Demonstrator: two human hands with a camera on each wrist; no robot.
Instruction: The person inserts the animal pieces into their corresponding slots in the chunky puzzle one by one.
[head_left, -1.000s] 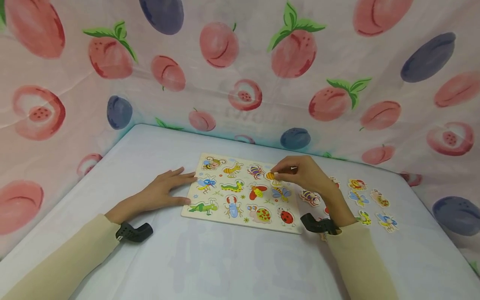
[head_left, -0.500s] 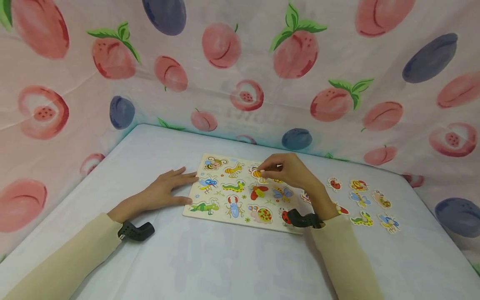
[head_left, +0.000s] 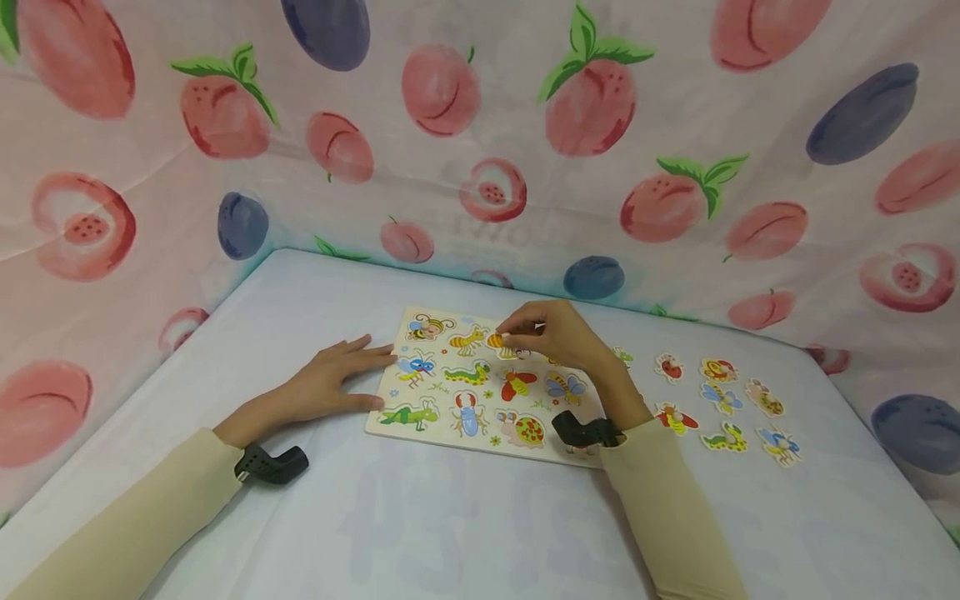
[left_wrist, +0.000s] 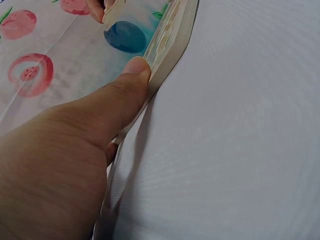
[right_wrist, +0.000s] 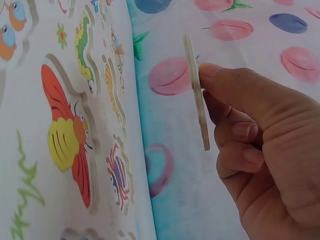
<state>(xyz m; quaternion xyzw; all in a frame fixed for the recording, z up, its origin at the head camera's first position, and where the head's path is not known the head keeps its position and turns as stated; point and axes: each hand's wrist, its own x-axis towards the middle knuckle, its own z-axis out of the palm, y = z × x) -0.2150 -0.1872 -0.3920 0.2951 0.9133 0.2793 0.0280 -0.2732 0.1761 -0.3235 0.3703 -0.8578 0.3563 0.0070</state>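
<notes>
Near head-view centre, the right hand (head_left: 551, 336) is pinching a piece (head_left: 496, 341) (probably light, stiff, best held by its edges) above the board (head_left: 444, 410); the left hand (head_left: 326, 379), fingers straight, is touching the board's left edge.

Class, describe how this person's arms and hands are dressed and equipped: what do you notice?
The left sleeve and right sleeve are plain beige, reaching the wrists. By each cuff sits a curved black device, one left, one right. The left hand and right hand wear no gloves.
</notes>
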